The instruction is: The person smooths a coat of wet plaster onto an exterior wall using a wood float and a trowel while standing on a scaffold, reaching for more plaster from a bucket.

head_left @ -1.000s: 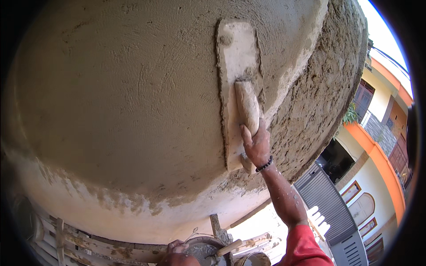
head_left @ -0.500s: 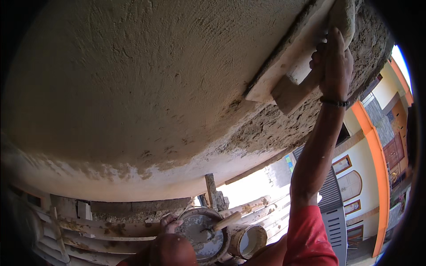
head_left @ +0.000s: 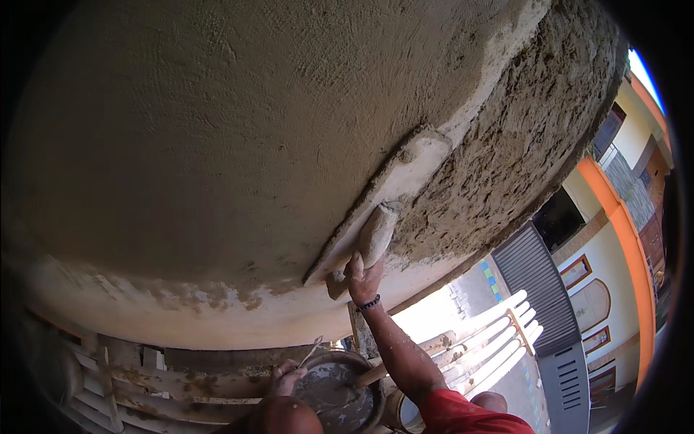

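My right hand (head_left: 366, 278) is closed around the grip of a long, mortar-smeared plastering float (head_left: 408, 170). The float's flat board lies against the mortar-covered wall (head_left: 238, 145), along the border between smoother mortar and a rough patch (head_left: 499, 159). Low in the view, my left hand (head_left: 286, 379) is closed at the rim of a round bucket (head_left: 376, 405), on what looks like its thin handle (head_left: 312, 350). Grey wet mortar (head_left: 329, 394) fills the bucket, and a tool's wooden handle (head_left: 371, 375) sticks out over its rim.
Mortar-stained bamboo poles (head_left: 195, 383) run beneath the wall on the left, and more poles (head_left: 491, 325) extend right in sunlight. A second, smaller container (head_left: 408, 411) stands beside the bucket. Beyond lie a grey slatted gate (head_left: 538, 278) and a house with an orange band (head_left: 614, 210).
My right hand has brought the float down and left along the wall, from the upper right to low centre. The bucket's thin handle now stands higher beside my left hand.
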`<state>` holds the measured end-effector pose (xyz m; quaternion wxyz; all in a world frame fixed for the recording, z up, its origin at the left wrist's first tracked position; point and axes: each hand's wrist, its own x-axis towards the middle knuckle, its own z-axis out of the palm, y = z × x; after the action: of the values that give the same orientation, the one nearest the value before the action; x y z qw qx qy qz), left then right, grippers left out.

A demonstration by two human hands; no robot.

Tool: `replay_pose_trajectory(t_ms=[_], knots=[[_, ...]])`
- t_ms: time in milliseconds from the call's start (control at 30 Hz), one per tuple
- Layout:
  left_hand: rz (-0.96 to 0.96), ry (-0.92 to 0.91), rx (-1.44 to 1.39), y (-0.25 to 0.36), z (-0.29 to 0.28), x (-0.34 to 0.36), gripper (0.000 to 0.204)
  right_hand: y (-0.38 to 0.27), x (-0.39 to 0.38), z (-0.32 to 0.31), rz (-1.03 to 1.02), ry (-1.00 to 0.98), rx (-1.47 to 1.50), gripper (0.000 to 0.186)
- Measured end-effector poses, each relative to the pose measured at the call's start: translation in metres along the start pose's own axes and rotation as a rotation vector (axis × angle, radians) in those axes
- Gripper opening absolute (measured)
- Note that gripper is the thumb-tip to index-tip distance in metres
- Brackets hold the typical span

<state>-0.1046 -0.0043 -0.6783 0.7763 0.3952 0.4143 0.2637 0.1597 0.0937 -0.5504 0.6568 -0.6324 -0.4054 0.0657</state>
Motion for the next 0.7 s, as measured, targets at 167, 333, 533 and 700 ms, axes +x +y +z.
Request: replay_pose_trajectory(t_ms=[167, 333, 533, 700], knots=[[0.02, 0.016, -0.056, 0.015, 0.005, -0.011, 0.011, -0.099, 0.059, -0.002, -0.193, 0.049, 0.122, 0.037], [-0.03, -0.004, -0.089, 0.001, 0.003, -0.01, 0.011, -0.25, 0.124, -0.022, -0.226, 0.021, 0.209, 0.038], [-0.075, 0.006, -0.157, -0.013, -0.004, -0.008, 0.011, -0.187, 0.079, 0.011, -0.33, 0.089, 0.033, 0.032], [0.009, 0.028, -0.085, -0.016, -0.003, -0.004, 0.012, -0.004, 0.021, -0.002, -0.316, 0.143, -0.253, 0.053]])
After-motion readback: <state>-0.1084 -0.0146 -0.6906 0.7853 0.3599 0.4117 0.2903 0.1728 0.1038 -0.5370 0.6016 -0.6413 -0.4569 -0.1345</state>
